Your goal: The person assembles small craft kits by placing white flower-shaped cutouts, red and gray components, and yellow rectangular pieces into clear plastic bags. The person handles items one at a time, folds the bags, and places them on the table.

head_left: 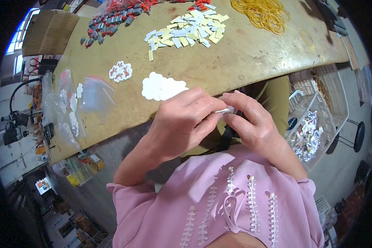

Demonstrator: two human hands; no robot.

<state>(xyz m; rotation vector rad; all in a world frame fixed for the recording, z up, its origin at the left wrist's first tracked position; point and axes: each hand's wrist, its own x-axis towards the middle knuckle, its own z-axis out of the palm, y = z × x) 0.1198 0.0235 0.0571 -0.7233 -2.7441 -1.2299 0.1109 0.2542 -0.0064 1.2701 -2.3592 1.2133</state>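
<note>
Both hands meet in front of my chest, just off the near edge of the table. My left hand is closed, pinching the edge of a thin white piece between thumb and fingers. My right hand pinches the other side, where a bit of clear plastic shows. Fingers hide most of what is held, so its full shape cannot be seen. Beside my left hand on the table lie white scallop-edged cards. Further left is a stack of scalloped cards with a reddish print.
Clear zip bags lie on the table at left. Further back are grey-and-red small parts, yellow and white paper slips and yellow rubber bands. White plastic baskets at right hold silvery packets.
</note>
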